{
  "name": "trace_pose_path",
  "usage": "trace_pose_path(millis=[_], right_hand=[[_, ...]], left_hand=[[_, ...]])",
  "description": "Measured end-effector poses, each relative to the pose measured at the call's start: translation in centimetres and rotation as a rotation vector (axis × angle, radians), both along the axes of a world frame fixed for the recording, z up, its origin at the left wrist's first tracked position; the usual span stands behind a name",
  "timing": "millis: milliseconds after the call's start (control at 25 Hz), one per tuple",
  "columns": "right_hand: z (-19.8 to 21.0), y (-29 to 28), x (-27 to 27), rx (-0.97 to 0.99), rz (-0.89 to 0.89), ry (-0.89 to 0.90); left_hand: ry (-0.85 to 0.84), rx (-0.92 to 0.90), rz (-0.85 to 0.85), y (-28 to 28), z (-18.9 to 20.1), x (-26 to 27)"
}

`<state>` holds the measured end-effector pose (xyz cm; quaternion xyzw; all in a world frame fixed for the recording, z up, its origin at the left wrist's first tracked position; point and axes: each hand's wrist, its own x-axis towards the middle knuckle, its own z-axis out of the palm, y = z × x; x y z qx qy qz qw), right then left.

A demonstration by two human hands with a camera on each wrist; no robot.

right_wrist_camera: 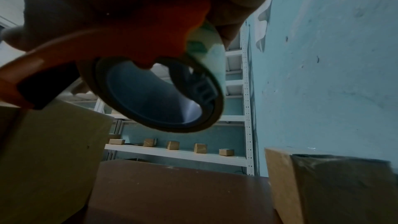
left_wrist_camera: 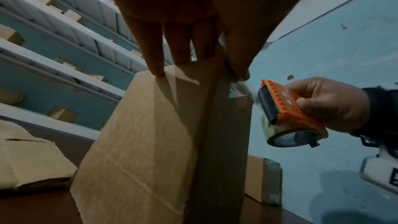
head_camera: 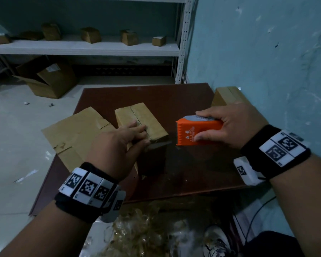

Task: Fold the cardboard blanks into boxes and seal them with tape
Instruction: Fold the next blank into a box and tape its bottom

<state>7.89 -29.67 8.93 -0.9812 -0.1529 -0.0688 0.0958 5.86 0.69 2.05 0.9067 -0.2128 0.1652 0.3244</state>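
A small cardboard box (head_camera: 143,117) stands on the brown table (head_camera: 156,93), its top flaps closed along a centre seam. My left hand (head_camera: 135,133) rests on its near end, fingers (left_wrist_camera: 155,60) straight on top and the thumb (left_wrist_camera: 239,69) pressing a clear tape end (left_wrist_camera: 237,91) onto the side. To the right of the box, my right hand (head_camera: 230,127) grips an orange tape dispenser (head_camera: 198,129) holding a clear roll (left_wrist_camera: 286,135). A short strip of tape runs from its toothed blade to the box. Flat blanks (head_camera: 76,130) lie at the left.
A taped box (head_camera: 228,95) sits at the table's far right against the blue wall (head_camera: 267,52). White shelving (head_camera: 82,48) behind holds several small boxes. An open carton (head_camera: 48,78) lies on the floor. Crumpled tape scraps (head_camera: 137,229) pile below the table's front edge.
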Motion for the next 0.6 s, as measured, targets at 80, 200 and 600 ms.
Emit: trace_pose_path(millis=[80, 200, 600], right_hand=[[0.2, 0.0, -0.2, 0.001, -0.034, 0.033], [0.4, 0.5, 0.1, 0.004, -0.085, 0.066], [0.9, 2.1, 3.3, -0.403, -0.354, 0.149]], left_hand=[[-0.014, -0.013, -0.008, 0.0, 0.0, 0.0], [-0.029, -0.014, -0.005, 0.0, -0.1, 0.2], [0.029, -0.054, -0.028, -0.3, -0.4, -0.5]])
